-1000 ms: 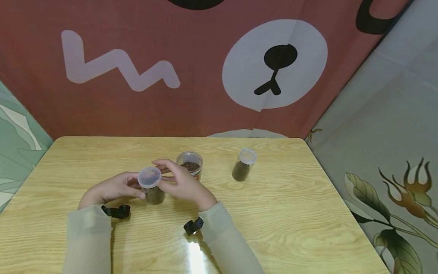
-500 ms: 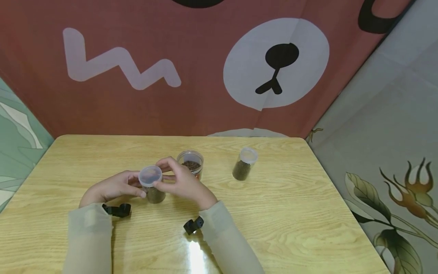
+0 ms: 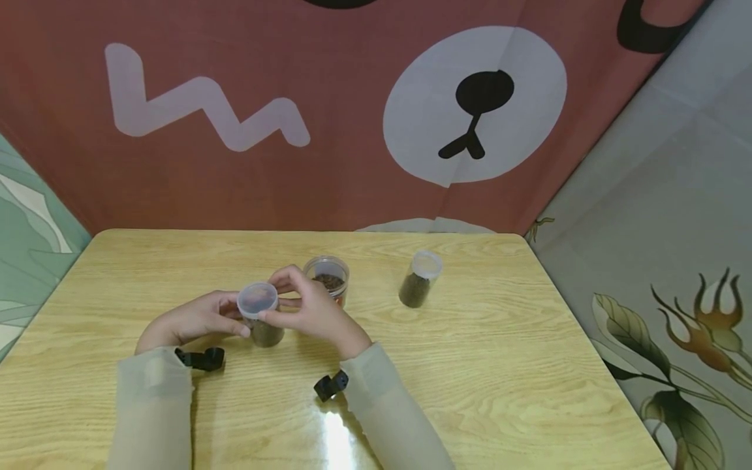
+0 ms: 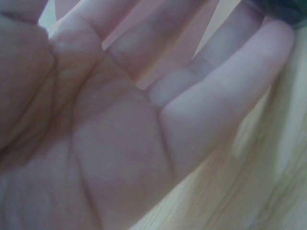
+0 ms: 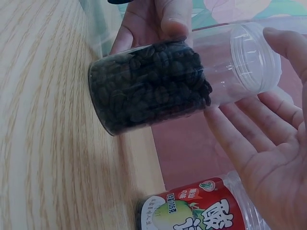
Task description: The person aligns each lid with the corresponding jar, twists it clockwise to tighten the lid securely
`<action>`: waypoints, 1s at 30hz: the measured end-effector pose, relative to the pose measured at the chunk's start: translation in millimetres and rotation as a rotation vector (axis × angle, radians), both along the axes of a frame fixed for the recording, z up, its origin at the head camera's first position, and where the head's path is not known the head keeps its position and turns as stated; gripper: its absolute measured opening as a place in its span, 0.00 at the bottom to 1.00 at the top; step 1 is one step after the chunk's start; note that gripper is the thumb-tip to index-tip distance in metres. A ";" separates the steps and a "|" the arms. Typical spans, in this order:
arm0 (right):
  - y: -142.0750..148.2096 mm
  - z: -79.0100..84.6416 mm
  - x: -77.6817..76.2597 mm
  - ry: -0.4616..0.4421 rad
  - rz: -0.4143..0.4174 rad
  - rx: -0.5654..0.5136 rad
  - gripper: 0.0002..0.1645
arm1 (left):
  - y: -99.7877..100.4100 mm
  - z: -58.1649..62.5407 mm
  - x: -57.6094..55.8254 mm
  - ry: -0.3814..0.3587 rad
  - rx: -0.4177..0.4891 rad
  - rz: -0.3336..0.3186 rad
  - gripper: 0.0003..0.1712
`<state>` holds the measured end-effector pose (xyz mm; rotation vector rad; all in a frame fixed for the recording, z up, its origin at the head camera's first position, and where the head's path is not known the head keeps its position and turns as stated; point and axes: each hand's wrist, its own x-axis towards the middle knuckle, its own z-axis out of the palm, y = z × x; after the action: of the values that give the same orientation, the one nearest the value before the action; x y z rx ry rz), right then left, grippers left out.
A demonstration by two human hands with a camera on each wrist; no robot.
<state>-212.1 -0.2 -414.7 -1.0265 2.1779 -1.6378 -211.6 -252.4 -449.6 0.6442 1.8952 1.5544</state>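
Observation:
A clear jar [image 3: 267,333] of dark coffee beans [image 5: 148,86] stands on the table at the left of centre, capped by a translucent white lid [image 3: 257,298]. My left hand [image 3: 196,321] holds the jar's body from the left, its thumb against the near side. With thumb and fingers on opposite sides of the lid, my right hand [image 3: 317,312] grips it from the right; the right wrist view shows the lid [image 5: 263,60] on the jar. Mostly palm fills the left wrist view, with only a dark bit of the jar [image 4: 288,9] at the corner.
Behind my right hand stands a clear jar [image 3: 329,263] with brown bits inside; the right wrist view shows its red label [image 5: 211,206]. Another lidded jar [image 3: 416,289] with dark contents is farther right. A patterned cloth [image 3: 352,183] hangs behind the table [image 3: 499,365].
My right thumb has slid a little left along the near side of the lid, and the fingertips behind have shifted slightly right. My left hand and the jar keep their place.

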 end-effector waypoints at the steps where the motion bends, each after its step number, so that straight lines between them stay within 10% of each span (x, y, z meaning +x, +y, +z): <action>1: 0.2 -0.3 -0.3 0.000 -0.003 -0.002 0.28 | 0.2 0.0 -0.3 0.002 0.001 -0.001 0.24; 30: 4.5 -4.8 -6.8 0.071 0.081 -0.012 0.27 | 1.4 -1.5 -1.2 -0.023 0.025 -0.007 0.26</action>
<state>-218.9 4.3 -419.5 -1.1777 2.1430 -1.6033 -212.7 -251.0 -451.1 0.6405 1.8573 1.5774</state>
